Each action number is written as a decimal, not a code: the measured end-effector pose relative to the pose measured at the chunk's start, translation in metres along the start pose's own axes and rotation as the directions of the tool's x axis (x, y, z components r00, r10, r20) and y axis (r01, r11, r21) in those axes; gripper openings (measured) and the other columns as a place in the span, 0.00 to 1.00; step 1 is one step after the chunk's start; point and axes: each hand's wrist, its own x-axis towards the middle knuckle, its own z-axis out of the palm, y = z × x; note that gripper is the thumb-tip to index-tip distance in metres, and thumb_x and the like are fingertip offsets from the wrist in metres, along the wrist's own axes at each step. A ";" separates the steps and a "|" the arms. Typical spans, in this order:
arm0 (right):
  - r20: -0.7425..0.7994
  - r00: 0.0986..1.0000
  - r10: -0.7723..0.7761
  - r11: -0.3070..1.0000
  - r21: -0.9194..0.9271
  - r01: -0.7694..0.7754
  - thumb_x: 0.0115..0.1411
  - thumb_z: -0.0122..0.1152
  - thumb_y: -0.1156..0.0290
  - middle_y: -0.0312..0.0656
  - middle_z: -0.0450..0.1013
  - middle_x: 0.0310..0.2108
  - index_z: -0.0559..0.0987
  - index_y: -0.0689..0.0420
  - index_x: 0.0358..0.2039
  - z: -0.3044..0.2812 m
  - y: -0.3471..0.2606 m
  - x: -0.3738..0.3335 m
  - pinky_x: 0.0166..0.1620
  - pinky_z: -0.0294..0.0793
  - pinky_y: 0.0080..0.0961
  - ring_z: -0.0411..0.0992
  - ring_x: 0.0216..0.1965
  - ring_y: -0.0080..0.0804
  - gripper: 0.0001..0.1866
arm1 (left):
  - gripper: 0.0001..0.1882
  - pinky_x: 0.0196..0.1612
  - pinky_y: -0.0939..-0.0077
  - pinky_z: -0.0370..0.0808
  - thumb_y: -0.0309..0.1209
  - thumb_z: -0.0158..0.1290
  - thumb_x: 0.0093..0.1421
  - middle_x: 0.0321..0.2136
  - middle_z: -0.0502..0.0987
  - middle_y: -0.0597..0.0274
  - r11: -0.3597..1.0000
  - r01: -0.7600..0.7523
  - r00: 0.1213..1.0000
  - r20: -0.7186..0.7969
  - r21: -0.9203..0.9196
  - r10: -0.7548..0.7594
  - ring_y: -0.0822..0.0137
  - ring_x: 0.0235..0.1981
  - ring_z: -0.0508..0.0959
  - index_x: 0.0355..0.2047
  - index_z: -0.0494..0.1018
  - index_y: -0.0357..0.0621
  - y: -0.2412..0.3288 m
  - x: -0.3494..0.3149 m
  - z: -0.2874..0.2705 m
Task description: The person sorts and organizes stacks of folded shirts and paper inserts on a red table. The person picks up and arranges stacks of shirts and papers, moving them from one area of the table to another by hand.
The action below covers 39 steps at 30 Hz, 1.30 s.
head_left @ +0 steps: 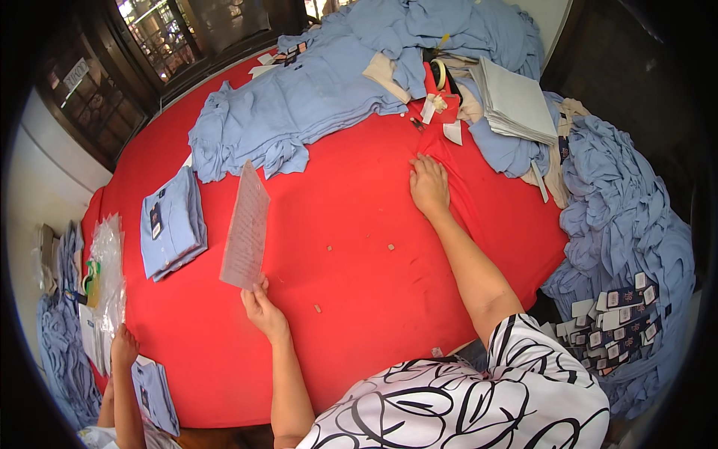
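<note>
My left hand pinches the lower corner of a stiff, greyish rectangular sheet with writing on it, held tilted above the red cloth. Flat on that cloth, my right hand rests with its fingers stretched out and nothing in them. Creases run in the cloth beside it. To the left of the sheet lies a folded blue shirt with a dark tag. Beyond both hands, blue shirts are spread in a layered stack.
Another person's hand is at clear plastic bags, near another folded shirt. White sheets are stacked at the far right, near a tape roll. A heap of blue shirts and several tags lie on the right.
</note>
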 end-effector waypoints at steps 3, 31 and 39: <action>0.012 1.000 0.016 1.000 0.003 -0.016 0.62 0.52 0.67 0.42 0.68 0.56 0.74 0.54 0.48 -0.003 0.001 0.000 0.65 0.55 0.43 0.61 0.62 0.39 0.15 | 0.13 0.53 0.70 0.72 0.21 0.43 0.66 0.47 0.69 0.55 0.946 -0.194 0.978 0.124 0.258 0.166 0.63 0.50 0.73 0.49 0.73 0.36 0.014 -0.005 0.004; -0.013 1.000 -0.016 0.999 0.039 0.016 0.60 0.52 0.66 0.43 0.68 0.55 0.74 0.54 0.47 -0.003 0.001 -0.001 0.63 0.54 0.45 0.60 0.61 0.40 0.15 | 0.14 0.45 0.79 0.71 0.18 0.49 0.60 0.41 0.75 0.58 0.953 0.265 0.838 0.454 0.147 -0.303 0.72 0.39 0.75 0.47 0.74 0.32 0.018 0.019 -0.016; -0.015 1.000 0.007 1.000 0.002 -0.007 0.59 0.53 0.68 0.44 0.71 0.46 0.76 0.54 0.45 -0.012 -0.004 0.000 0.55 0.62 0.45 0.65 0.52 0.43 0.14 | 0.09 0.42 0.77 0.70 0.20 0.52 0.59 0.38 0.74 0.59 0.951 0.014 0.911 0.388 0.310 -0.139 0.67 0.39 0.74 0.38 0.79 0.38 0.023 0.005 -0.007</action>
